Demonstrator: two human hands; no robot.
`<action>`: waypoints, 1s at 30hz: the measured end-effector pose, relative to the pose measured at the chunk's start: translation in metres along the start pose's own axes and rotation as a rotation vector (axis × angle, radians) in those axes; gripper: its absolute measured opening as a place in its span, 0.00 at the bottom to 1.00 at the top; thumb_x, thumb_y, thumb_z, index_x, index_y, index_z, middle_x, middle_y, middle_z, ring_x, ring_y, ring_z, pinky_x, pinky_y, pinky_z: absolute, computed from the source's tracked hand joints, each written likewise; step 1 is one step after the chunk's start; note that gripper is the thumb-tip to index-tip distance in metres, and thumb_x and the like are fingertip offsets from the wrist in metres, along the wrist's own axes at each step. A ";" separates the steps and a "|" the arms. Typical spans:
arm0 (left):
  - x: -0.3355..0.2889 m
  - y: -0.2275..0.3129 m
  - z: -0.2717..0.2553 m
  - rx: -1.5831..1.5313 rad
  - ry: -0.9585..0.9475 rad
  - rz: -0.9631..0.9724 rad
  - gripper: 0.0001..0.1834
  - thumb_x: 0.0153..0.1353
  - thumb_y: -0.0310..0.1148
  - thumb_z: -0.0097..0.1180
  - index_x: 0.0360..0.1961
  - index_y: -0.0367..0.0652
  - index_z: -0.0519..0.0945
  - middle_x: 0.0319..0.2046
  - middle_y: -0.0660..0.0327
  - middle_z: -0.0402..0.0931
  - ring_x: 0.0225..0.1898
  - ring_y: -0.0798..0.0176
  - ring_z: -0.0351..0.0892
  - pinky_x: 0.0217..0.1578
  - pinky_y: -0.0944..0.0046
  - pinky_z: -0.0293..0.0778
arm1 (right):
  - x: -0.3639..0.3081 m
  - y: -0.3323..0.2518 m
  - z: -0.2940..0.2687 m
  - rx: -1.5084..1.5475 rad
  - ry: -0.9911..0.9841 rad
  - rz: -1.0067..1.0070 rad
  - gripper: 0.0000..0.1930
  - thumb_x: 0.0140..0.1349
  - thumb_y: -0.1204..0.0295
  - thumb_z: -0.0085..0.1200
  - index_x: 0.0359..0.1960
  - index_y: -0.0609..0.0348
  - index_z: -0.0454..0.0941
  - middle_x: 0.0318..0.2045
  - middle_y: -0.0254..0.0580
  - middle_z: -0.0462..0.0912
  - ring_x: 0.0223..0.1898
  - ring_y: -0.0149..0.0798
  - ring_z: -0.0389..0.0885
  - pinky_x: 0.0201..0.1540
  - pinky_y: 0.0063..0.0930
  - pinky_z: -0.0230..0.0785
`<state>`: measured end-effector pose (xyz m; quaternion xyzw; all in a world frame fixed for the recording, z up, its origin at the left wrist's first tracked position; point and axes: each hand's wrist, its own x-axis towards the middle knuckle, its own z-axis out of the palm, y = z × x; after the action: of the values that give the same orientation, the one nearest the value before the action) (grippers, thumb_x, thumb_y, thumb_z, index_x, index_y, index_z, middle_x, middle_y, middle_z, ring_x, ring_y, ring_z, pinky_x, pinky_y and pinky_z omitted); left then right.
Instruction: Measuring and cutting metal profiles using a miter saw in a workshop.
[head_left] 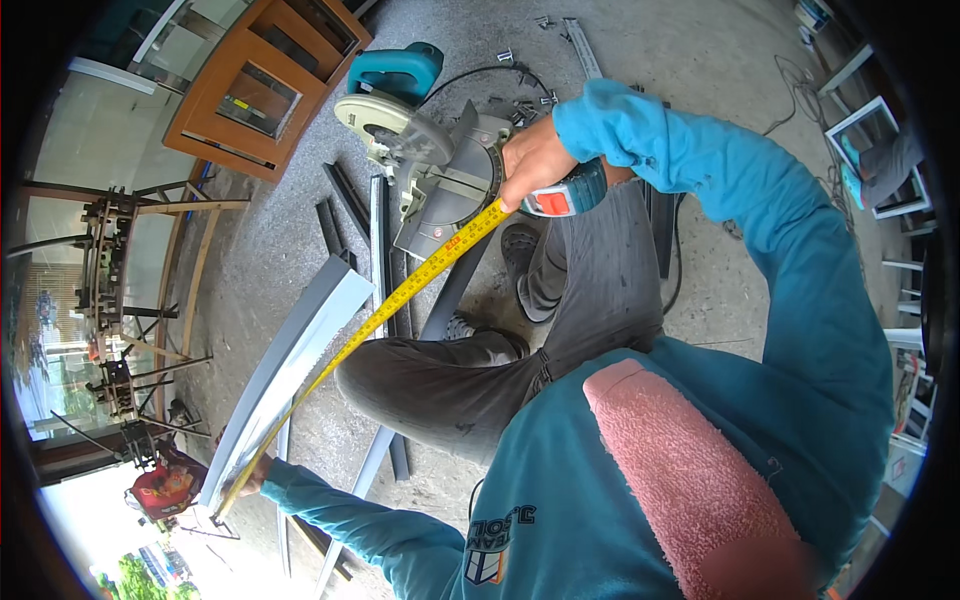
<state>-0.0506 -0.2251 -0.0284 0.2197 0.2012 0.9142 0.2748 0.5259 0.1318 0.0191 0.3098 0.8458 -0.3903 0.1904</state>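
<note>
A yellow tape measure blade point(400, 295) stretches diagonally from one of my hands to the other. My right hand point(535, 165) grips the teal and red tape measure case point(568, 195) beside the saw's base. Far off at the lower left, my left hand point(255, 475) is closed at the blade's outer end, against the end of a long grey metal profile point(300, 365). Its fingertips are partly hidden there. The profile lies alongside the blade, its cut end near my bent knee.
A teal-handled miter saw point(405, 130) stands on the concrete floor ahead. Dark metal bars point(350, 205) and other long profiles lie beside my legs. Small metal offcuts point(525, 108) and a black cable are behind the saw. A brown wooden door point(255, 100) leans at the upper left.
</note>
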 end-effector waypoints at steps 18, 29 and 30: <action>-0.062 -0.089 0.097 0.171 0.050 0.107 0.40 0.55 0.72 0.25 0.29 0.43 0.71 0.21 0.54 0.70 0.21 0.55 0.71 0.28 0.52 0.69 | 0.005 -0.002 0.019 0.085 -0.285 0.007 0.23 0.59 0.52 0.48 0.24 0.63 0.79 0.16 0.32 0.73 0.18 0.25 0.67 0.24 0.28 0.60; -0.047 -0.074 0.068 0.148 -0.189 0.021 0.51 0.50 0.77 0.17 0.34 0.41 0.79 0.27 0.46 0.76 0.31 0.45 0.78 0.39 0.41 0.72 | 0.009 -0.002 0.027 0.034 -0.287 0.160 0.26 0.59 0.50 0.47 0.26 0.66 0.79 0.18 0.32 0.73 0.21 0.27 0.68 0.25 0.29 0.59; -0.054 -0.080 0.084 0.293 -0.009 0.065 0.51 0.48 0.78 0.14 0.29 0.41 0.76 0.23 0.49 0.73 0.28 0.50 0.74 0.34 0.48 0.71 | 0.012 0.000 0.029 0.036 -0.276 0.157 0.27 0.58 0.48 0.47 0.26 0.65 0.79 0.18 0.33 0.73 0.21 0.28 0.68 0.25 0.29 0.60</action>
<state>0.0666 -0.1750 -0.0140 0.2678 0.3239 0.8825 0.2110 0.5196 0.1134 -0.0056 0.3216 0.7777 -0.4282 0.3294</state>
